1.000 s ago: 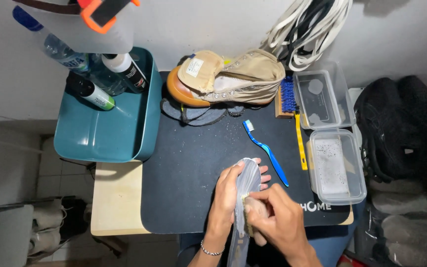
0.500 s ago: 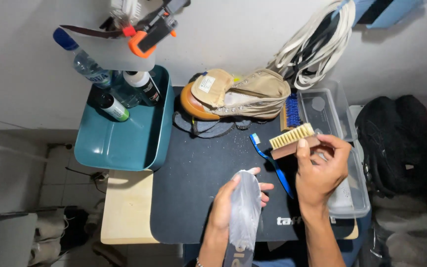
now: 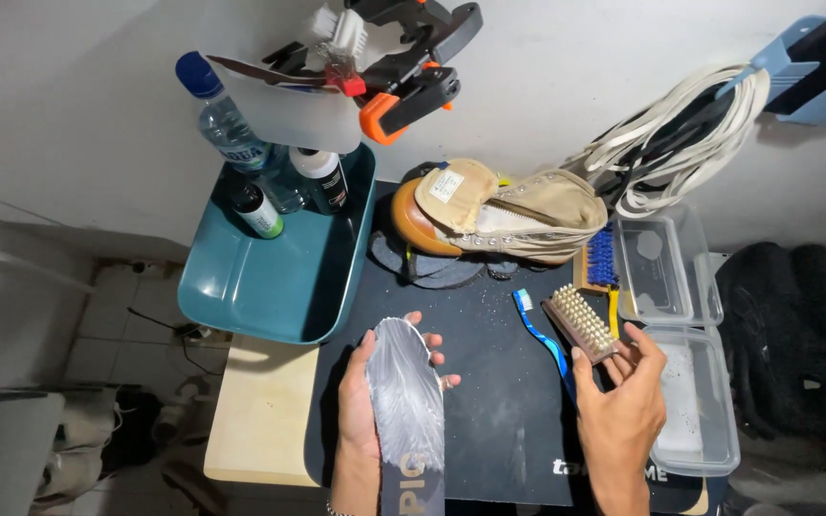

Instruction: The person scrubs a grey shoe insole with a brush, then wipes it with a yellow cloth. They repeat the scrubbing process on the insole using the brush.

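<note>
My left hand holds a grey shoe insole flat, its toe end pointing away from me, over the black mat. My right hand grips a wooden brush with pale bristles, bristles facing up, to the right of the insole and apart from it. A blue toothbrush lies on the mat between the two hands. A tan high-top shoe lies on its side at the far edge of the mat.
A teal tub at left holds a water bottle and small bottles. Clear plastic containers sit at right. A blue-bristled brush lies by the shoe. White laces hang on the wall. A dark bag is far right.
My right hand left the insole, picked up the wooden brush from the right side, and now holds it nearer the mat. The insole has turned flat and face up.
</note>
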